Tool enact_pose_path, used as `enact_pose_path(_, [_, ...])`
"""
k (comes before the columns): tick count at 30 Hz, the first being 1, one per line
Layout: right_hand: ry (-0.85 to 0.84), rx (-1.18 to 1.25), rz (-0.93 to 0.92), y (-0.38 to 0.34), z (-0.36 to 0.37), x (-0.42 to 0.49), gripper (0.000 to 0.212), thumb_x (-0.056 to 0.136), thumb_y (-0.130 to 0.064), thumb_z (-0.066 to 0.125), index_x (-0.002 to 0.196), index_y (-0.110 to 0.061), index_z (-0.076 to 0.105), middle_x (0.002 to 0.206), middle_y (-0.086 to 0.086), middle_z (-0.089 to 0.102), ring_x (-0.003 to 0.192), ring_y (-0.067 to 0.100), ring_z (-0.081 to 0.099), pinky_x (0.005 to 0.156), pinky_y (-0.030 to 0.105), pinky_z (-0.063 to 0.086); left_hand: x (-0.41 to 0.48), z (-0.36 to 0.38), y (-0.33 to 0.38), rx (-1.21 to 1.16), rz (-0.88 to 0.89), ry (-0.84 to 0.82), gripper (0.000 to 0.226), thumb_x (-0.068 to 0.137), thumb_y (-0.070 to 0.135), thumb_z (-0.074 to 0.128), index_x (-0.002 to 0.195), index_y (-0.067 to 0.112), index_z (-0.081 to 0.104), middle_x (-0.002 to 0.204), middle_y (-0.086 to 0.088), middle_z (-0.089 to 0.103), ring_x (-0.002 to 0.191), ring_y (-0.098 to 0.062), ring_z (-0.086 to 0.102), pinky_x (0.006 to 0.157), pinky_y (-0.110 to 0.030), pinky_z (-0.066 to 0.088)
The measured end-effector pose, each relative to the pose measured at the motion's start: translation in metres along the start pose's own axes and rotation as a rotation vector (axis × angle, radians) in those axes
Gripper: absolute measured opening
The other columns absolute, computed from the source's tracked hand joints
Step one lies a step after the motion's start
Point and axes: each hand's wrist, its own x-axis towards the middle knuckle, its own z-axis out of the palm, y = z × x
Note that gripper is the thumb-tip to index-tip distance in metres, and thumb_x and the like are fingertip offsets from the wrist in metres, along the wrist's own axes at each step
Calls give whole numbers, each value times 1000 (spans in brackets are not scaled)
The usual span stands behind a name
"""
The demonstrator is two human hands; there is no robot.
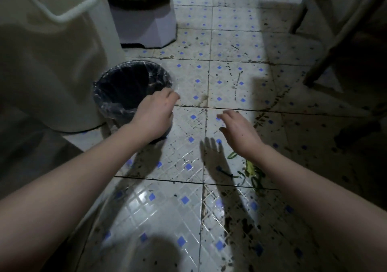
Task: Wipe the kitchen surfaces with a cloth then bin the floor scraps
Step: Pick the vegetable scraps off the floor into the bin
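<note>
Head view — left hand [155, 114] at round crinkly-lined bin [107, 104], grip unclear; right hand [240, 133] spread.

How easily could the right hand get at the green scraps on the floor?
Probably easily. The right hand hangs open and empty just over the green scraps, which lie on the tiled floor by its wrist. Nothing covers them, though the forearm hides part.

A big pale tub [52, 66] with a looped handle [69, 10] stands at the left edge of the blue-dotted tiled floor [188, 79]. Behind it sits a grey angular base [146, 26]. Slanted legs [335, 33], perhaps a stool's, cross the far right corner
</note>
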Motion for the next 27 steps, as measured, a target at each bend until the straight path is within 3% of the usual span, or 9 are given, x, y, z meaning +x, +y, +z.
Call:
enact_pose_path(7, [-157, -51, 83, 38, 24, -53, 50, 95, -19, 50, 142, -15, 34, 150, 12, 30, 137, 27, 29, 112, 38, 25, 3, 32, 42, 109, 142, -85, 44, 83, 10, 50, 126, 14, 47, 133, -9, 47, 117, -29, 47, 88, -38, 34])
enact_pose_path(15, [-146, 142, 285, 69, 41, -94, 43, 90, -6, 53, 132, -10, 49, 140, 13, 44, 127, 31, 42, 105, 40, 35, -4, 81, 83, 131, 193, -284, 45, 86, 13, 52, 129, 14, 42, 135, -10, 43, 120, -29, 44, 96, -40, 37])
enact_pose_path(18, [-189, 111, 301, 83, 46, -109, 47, 86, -3, 55, 132, -13, 49, 139, 7, 42, 125, 29, 41, 103, 44, 38, -5, 99, 96, 140, 216, -325, 43, 90, 19, 51, 131, 14, 40, 136, -10, 42, 121, -29, 44, 97, -40, 37])
enact_pose_path(21, [-192, 94, 333, 94, 50, -120, 44, 85, -4, 53, 127, -17, 50, 125, 6, 49, 113, 28, 47, 95, 42, 43, -4, 114, 108, 131, 237, -332, 40, 93, 18, 48, 131, 13, 39, 134, -9, 44, 117, -29, 46, 94, -40, 38])
enact_pose_path(24, [-240, 64, 391, 103, 56, -125, 49, 90, -11, 53, 137, -19, 42, 142, 7, 39, 126, 28, 39, 104, 39, 36, -1, 126, 119, 122, 256, -345, 35, 93, 17, 46, 127, 13, 40, 126, -9, 47, 111, -29, 49, 89, -39, 39])
enact_pose_path(27, [-267, 67, 410, 109, 63, -128, 48, 91, -11, 51, 138, -18, 40, 146, 10, 35, 130, 30, 36, 106, 37, 31, 3, 137, 129, 86, 260, -343, 28, 95, 19, 44, 123, 15, 42, 120, -9, 51, 107, -28, 51, 86, -38, 39])
